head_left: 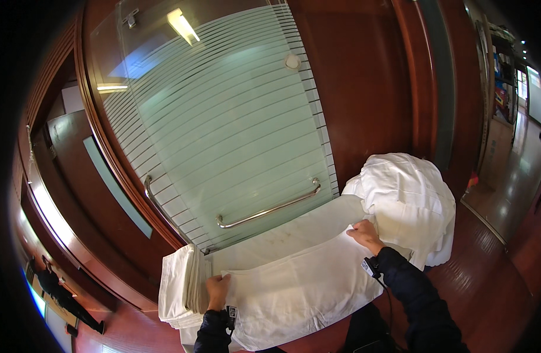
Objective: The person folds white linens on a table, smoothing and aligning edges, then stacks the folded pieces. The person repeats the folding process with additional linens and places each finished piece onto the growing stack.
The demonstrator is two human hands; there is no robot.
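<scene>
A white cloth (300, 288) is stretched between my two hands, and its near side hangs down over the front edge. My left hand (217, 290) pinches its far left corner, close to a stack of folded white cloths (179, 282). At the far right corner, my right hand (366, 235) is closed on the same cloth, beside a big rumpled heap of white fabric (407, 194). Under the spread cloth lies a long surface with a pale, lightly stained cover (282, 240). Each wrist carries a small black device with a cable.
Behind the surface stands a striped frosted glass door (235, 129) with a metal handle (270, 213). Reddish-brown wood panels (364, 76) flank it. A person in dark clothes (59, 291) shows at far left. Shelves (503, 76) stand at far right, above a shiny reddish floor (476, 282).
</scene>
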